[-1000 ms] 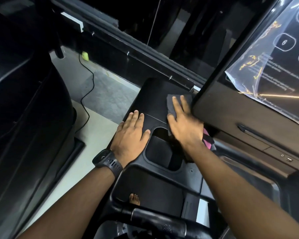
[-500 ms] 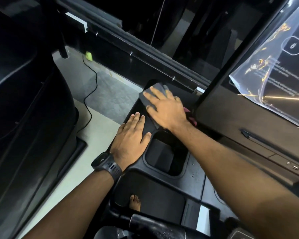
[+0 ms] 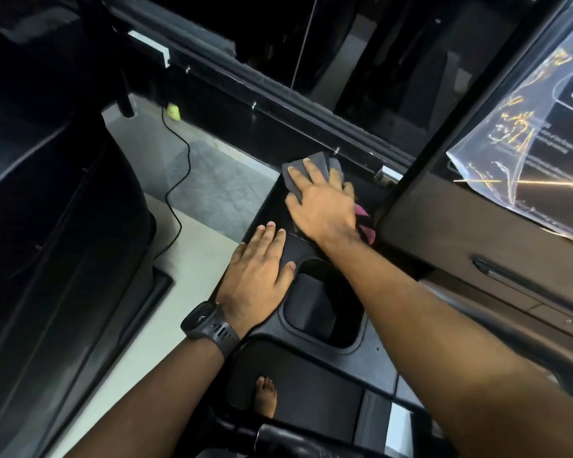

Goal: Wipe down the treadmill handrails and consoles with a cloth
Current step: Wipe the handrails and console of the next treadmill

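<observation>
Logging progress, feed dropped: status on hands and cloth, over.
Right hand flat, pressing grey cloth on console tray, far corner. Left hand flat beside cup recess. No obstruction seen.

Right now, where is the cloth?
Head view, centre: the cloth lies under the right hand at the tray far end, just beyond the left hand.

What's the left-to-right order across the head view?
cable → left hand, flat on the tray → right hand, pressing the cloth → film on the console
</observation>
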The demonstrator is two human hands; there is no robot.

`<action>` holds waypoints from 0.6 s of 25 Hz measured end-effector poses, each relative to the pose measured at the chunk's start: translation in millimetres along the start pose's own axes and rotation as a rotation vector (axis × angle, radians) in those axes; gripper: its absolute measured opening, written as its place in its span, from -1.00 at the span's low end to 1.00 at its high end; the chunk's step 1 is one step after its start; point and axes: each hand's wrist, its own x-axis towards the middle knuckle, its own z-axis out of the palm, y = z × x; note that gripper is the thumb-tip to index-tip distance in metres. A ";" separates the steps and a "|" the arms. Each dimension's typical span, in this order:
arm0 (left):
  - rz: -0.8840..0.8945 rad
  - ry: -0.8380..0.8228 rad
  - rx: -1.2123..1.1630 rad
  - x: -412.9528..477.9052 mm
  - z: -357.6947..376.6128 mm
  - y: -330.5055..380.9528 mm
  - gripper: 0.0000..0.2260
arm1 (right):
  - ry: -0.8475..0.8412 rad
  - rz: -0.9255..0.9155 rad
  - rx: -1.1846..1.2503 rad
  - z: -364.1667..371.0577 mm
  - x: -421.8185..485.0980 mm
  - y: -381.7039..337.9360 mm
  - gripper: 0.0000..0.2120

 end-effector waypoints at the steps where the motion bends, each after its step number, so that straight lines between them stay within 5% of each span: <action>1: 0.000 -0.001 -0.005 -0.7 0.1 -0.2 -0.40 | 0.011 0.047 0.041 -1.5 -2.7 8.5 -0.42; 3: -0.001 -0.007 -0.030 -1.9 0.8 -1.8 -0.44 | -0.027 0.277 0.103 -11.3 -3.3 22.6 -0.42; 10: -0.002 -0.032 -0.017 -4.0 -0.2 -0.9 -0.44 | 0.131 0.086 0.066 9.1 -73.2 37.1 -0.42; 15: 0.008 -0.041 -0.022 -7.1 -0.2 -2.0 -0.45 | 0.104 0.267 -0.065 4.1 -102.1 56.1 -0.47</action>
